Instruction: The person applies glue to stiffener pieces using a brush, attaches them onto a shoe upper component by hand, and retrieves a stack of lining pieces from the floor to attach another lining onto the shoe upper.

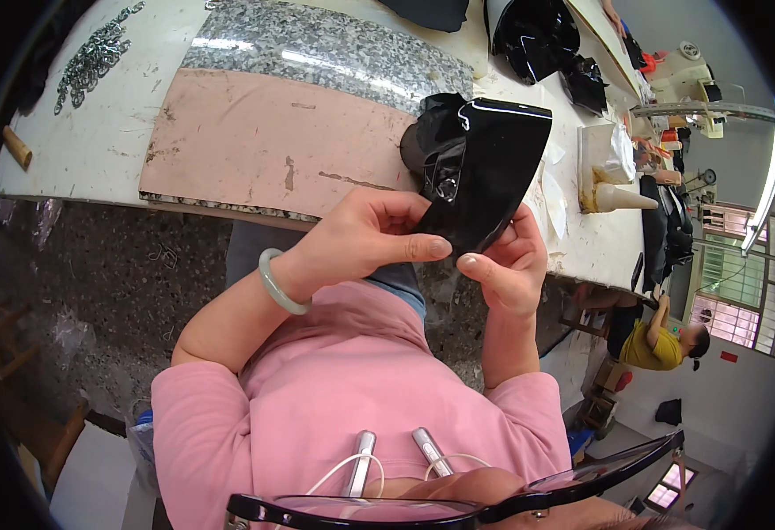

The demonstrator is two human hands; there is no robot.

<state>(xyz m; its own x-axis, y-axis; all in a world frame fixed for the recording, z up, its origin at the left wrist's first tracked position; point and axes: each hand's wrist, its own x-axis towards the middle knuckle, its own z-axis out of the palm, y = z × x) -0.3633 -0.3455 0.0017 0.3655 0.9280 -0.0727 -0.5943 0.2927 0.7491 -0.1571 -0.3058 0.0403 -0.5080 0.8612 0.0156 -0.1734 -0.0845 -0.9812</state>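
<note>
Both my hands hold a glossy black sheet piece (502, 163), which looks like patent leather, above the near right corner of a pinkish board. Its broad panel stands tilted up, and a crumpled, folded part bulges on its left side. My left hand (377, 231) pinches the lower left edge, thumb in front and fingers partly hidden behind. At the lower right edge my right hand (513, 263) grips it with thumb and curled fingers. The two thumb tips lie close together at the bottom of the piece.
The pinkish board (237, 141) borders a speckled stone-patterned surface (317, 57) on the table. Metal chains (96, 57) and a wooden stick (17, 147) lie left. More glossy black pieces (538, 40) and a stained white container (595, 190) stand right. A person in yellow (657, 344) sits farther right.
</note>
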